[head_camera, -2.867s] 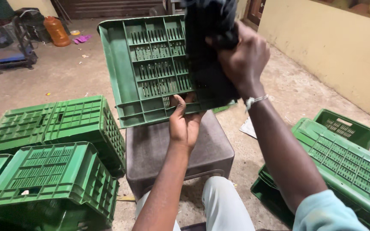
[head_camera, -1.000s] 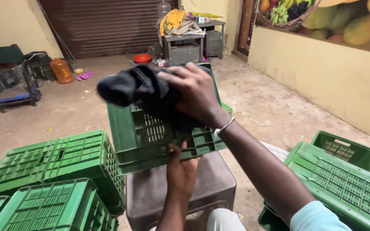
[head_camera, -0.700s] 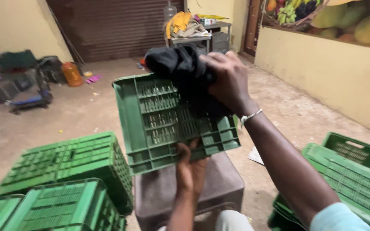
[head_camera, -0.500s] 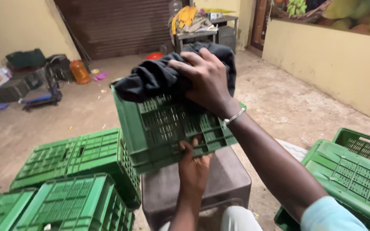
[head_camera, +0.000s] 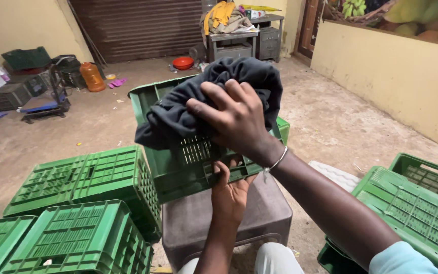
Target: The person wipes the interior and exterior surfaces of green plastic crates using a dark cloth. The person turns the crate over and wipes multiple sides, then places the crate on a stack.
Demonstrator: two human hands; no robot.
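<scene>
A green plastic crate (head_camera: 188, 167) is held tilted in front of me, above a brown plastic stool (head_camera: 259, 218). My left hand (head_camera: 229, 190) grips the crate's lower rim from below. My right hand (head_camera: 234, 119) presses a bunched dark grey cloth (head_camera: 178, 114) against the crate's upper edge and slotted wall. The cloth drapes over the top rim and hides part of the crate.
Upturned green crates (head_camera: 87, 177) stand stacked at my left, more green crates (head_camera: 416, 203) at my right. A yellow wall (head_camera: 396, 76) runs along the right. A trolley (head_camera: 44, 104), an orange jug (head_camera: 92, 77), a red bowl (head_camera: 183, 63) and a cluttered table (head_camera: 231, 43) stand before a shutter.
The crate has tipped from showing its open inside to showing its side wall. My right hand has carried the cloth from the crate's inside over its top rim. My left hand stays at the lower rim.
</scene>
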